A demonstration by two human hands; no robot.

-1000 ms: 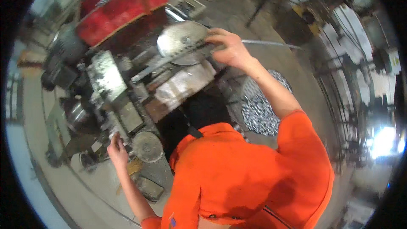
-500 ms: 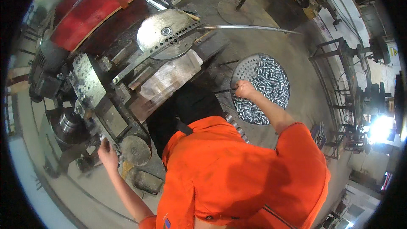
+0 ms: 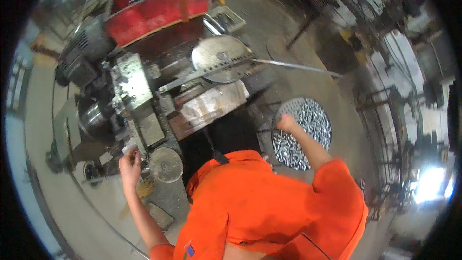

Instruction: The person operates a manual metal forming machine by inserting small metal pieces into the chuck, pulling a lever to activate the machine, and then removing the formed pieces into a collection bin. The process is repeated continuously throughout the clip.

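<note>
My left hand (image 3: pixel 129 169) is at the near end of the machine's metal slide (image 3: pixel 135 132). Its fingers are bent and drawn together; what they hold, if anything, is too blurred to name. Close to its right is a round metal disc (image 3: pixel 166 164). On the right side, my right hand (image 3: pixel 288 123) is closed at the left rim of a round perforated tray (image 3: pixel 285 110). Whatever lies inside that fist is hidden. Many small shiny metal cylinders (image 3: pixel 303 144) cover most of the tray.
A large half-round plate with a drilled bar (image 3: pixel 219 55) sits on the bench ahead. Behind it stands a red bin (image 3: pixel 159 14) holding metal parts. A long rod (image 3: pixel 298 67) juts out rightward. A motor (image 3: pixel 86 48) is at the far left, a small tray (image 3: pixel 231 19) beyond the plate.
The whole view has shifted, so bench, bin and tray sit lower and further right. My left hand remains by the slide's end, my right hand at the tray's rim.
</note>
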